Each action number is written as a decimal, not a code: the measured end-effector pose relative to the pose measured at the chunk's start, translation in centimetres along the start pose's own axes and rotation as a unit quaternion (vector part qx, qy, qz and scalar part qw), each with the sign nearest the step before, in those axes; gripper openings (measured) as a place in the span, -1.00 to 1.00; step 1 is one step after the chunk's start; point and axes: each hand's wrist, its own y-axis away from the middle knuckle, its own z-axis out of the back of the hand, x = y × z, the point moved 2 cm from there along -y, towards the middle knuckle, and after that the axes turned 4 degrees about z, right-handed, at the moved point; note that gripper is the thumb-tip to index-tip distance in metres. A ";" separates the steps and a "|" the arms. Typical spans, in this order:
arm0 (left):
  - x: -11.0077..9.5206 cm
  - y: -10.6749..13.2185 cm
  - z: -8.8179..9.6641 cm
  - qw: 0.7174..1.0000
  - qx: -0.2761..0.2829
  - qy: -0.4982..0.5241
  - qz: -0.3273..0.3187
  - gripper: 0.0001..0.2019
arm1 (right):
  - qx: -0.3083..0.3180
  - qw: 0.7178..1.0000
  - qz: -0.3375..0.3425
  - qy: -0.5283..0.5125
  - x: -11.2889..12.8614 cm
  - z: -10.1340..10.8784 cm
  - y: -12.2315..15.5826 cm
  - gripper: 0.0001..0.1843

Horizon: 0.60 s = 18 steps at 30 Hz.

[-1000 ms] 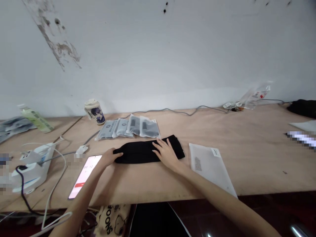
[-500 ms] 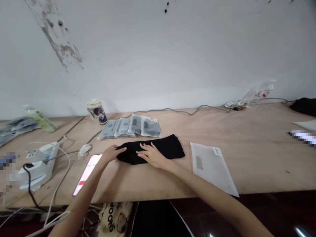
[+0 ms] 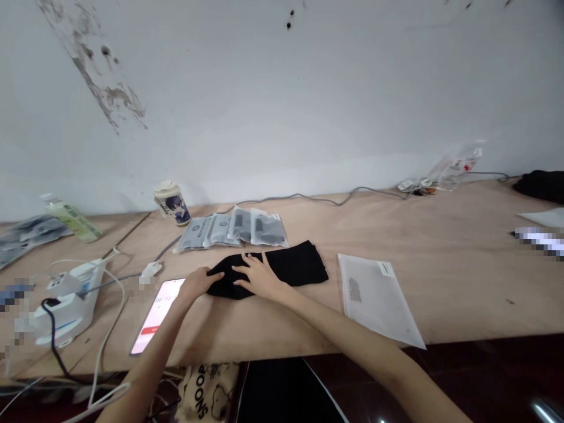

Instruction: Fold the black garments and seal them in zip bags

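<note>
A folded black cloth garment (image 3: 293, 265) lies lengthwise on the table in front of me; its exact kind does not show. At its left end my left hand (image 3: 197, 284) grips the edge, thumb on top and the other fingers mostly hidden. My right hand (image 3: 261, 278) rests palm down on the garment's left half, fingers spread. Right of the garment lies a flat, frosted zip bag (image 3: 374, 299) with a small white label and printed text. Behind it, several packed bags (image 3: 268, 228) with dark contents lie overlapping in a row.
A lit phone (image 3: 154, 320) lies by my left forearm. Further left are a white power strip (image 3: 90, 288) with cables and a green bottle (image 3: 73, 218). A paper cup (image 3: 173, 202) stands near the wall. Another phone (image 3: 540, 241) and black cloth (image 3: 541, 186) are far right.
My right hand has slid a little left along the garment, towards my left hand. My left hand stays at the garment's left end. The view has shifted slightly.
</note>
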 end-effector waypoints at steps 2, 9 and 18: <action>-0.2 0.1 -0.5 1.000 0.001 0.029 0.011 -0.67 | -0.021 1.000 0.019 0.000 0.1 -0.8 -0.3 -0.57; -0.3 0.5 -0.2 0.998 0.003 0.058 0.032 -0.73 | -0.041 0.999 0.027 0.005 -0.3 -1.2 -0.1 -0.64; 0.3 0.7 0.5 0.999 -0.003 0.044 0.025 -0.67 | -0.064 0.998 0.004 -0.001 -4.4 -0.9 3.0 -0.50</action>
